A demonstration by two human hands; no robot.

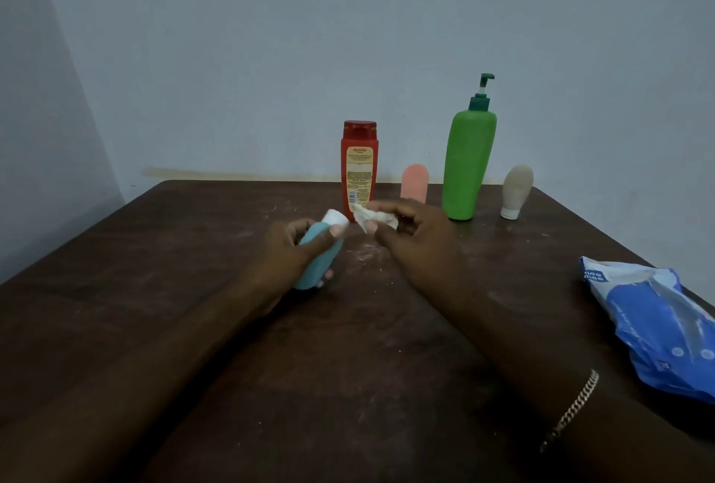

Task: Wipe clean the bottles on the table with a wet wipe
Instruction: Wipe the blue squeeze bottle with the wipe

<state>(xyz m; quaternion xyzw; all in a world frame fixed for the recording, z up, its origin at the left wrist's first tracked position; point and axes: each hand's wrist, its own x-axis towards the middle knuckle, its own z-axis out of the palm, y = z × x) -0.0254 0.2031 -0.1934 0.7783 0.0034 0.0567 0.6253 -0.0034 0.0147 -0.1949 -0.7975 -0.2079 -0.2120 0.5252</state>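
Fingers [300, 229] of the left hand [288, 250] are wrapped round the teal bottle [323, 264], low over the bench [174, 308]; I can't tell whether its base touches. Its long axis slants from the base, nearer the person, up and rightward to the white cap [336, 218]. The right hand [418, 238], fingers pinched tight on the crumpled wet wipe [373, 216], sits just right of that cap, so I'd guess a short leftward stroke comes next. The body looks matte and plain, and any grime is too faint to see.
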